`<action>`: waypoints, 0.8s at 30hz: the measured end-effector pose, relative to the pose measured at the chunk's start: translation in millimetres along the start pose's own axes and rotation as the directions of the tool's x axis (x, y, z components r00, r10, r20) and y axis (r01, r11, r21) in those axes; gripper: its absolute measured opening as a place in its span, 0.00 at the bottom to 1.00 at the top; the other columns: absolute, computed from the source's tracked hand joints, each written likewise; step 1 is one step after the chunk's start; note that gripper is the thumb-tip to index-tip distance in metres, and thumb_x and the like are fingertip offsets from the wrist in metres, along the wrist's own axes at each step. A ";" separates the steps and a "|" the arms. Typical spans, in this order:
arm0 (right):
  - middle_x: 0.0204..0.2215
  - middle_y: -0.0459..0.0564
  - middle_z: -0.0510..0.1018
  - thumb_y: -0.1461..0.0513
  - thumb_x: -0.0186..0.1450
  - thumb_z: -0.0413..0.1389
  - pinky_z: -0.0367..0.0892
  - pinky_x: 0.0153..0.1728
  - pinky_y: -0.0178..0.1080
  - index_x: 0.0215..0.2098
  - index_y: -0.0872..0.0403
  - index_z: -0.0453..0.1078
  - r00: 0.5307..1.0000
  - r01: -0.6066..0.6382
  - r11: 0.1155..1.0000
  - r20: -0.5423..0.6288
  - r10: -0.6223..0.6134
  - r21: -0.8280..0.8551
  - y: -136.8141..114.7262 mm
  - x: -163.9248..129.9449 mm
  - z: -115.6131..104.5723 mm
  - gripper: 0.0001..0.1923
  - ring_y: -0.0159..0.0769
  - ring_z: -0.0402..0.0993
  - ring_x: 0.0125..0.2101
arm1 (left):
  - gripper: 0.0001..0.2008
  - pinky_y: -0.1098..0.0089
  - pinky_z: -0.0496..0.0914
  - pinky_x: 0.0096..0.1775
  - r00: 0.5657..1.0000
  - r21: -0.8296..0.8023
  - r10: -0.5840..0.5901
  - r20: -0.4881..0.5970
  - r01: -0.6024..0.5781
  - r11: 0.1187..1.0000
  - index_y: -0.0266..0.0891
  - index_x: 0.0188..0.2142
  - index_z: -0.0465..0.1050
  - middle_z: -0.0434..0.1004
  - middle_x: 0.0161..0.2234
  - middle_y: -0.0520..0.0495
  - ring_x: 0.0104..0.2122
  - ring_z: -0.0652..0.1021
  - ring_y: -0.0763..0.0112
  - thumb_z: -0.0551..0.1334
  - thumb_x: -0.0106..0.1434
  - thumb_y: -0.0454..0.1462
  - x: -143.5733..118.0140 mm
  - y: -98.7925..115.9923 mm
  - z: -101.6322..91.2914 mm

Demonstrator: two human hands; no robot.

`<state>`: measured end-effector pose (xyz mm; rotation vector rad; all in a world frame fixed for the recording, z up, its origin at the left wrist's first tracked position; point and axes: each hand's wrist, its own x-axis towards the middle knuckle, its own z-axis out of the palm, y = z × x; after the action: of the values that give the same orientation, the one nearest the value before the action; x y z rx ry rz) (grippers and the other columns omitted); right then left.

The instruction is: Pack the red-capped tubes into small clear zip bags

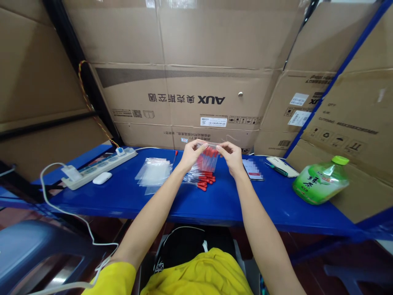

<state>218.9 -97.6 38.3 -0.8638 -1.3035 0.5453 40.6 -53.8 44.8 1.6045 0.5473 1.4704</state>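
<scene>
While my left hand (pixel 190 155) and right hand (pixel 231 156) pinch the top edge of a clear bag (pixel 207 160) with red-capped tubes inside, it hangs just above the blue shelf (pixel 129 196). More tubes (pixel 205 182) lie under it, spare bags (pixel 153 173) to the left, a power strip (pixel 101 165) further left, a green bottle (pixel 321 180) far right

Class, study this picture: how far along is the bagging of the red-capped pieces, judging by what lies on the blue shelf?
Done: no sealed bag shows lying apart. In hand: the left hand and right hand pinch the top of a clear bag holding red-capped pieces. Left: more red-capped pieces lie loose beneath it, and a stack of empty bags waits beside.
</scene>
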 end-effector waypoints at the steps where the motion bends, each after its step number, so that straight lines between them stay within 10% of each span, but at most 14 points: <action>1: 0.28 0.46 0.81 0.46 0.57 0.69 0.72 0.32 0.39 0.31 0.52 0.76 1.000 0.003 1.000 -0.005 -0.003 0.002 -0.1 0.0 -0.5 0.20 0.36 0.75 0.28 | 0.19 0.70 0.71 0.40 1.000 -0.003 -0.011 0.013 0.011 1.000 0.37 0.36 0.80 0.81 0.33 0.48 0.33 0.78 0.70 0.73 0.58 0.50 -0.4 0.3 -0.2; 24: 0.28 0.47 0.82 0.48 0.59 0.69 0.73 0.35 0.39 0.32 0.52 0.78 0.994 0.020 0.999 0.104 -0.023 0.032 0.8 -4.2 3.4 0.16 0.38 0.77 0.29 | 0.17 0.67 0.72 0.42 0.979 0.034 -0.023 0.200 0.016 0.999 0.33 0.34 0.80 0.82 0.33 0.43 0.35 0.79 0.66 0.71 0.61 0.48 -4.4 10.6 1.2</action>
<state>214.8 -99.6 35.2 -0.8037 -1.3937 0.5987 38.4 -63.3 51.1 1.7440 0.4713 1.2726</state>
